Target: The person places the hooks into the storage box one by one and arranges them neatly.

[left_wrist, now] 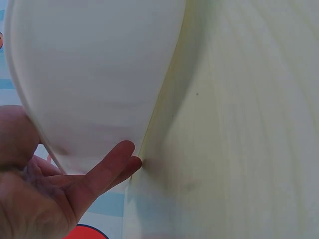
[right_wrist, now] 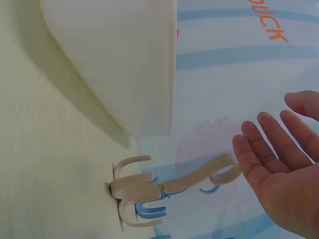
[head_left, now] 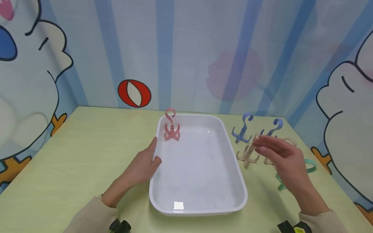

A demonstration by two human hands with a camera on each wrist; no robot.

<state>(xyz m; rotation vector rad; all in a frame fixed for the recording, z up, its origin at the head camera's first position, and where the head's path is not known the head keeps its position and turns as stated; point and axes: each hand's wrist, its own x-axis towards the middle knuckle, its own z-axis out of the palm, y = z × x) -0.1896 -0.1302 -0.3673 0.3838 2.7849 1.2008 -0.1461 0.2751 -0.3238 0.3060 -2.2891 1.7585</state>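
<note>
A white tray (head_left: 201, 161) lies on the table, and a pink multi-claw hook (head_left: 172, 131) stands inside at its far left corner. My left hand (head_left: 144, 163) holds the tray's left rim, thumb over the edge; in the left wrist view its fingers (left_wrist: 107, 167) lie along the outer wall. My right hand (head_left: 284, 158) is raised right of the tray with fingers extended. Closest to its fingertips is a beige multi-claw hook (head_left: 247, 155). In the right wrist view a gap shows between palm and thumb, with nothing held; whether a fingertip touches the beige hook (right_wrist: 199, 177) is unclear.
Two blue hooks (head_left: 242, 131) stand beyond the right hand. A second beige hook (head_left: 289, 140) and a green hook (head_left: 311, 165) are partly hidden behind that hand. A printed striped backdrop (head_left: 186, 58) rises at the table's far edge.
</note>
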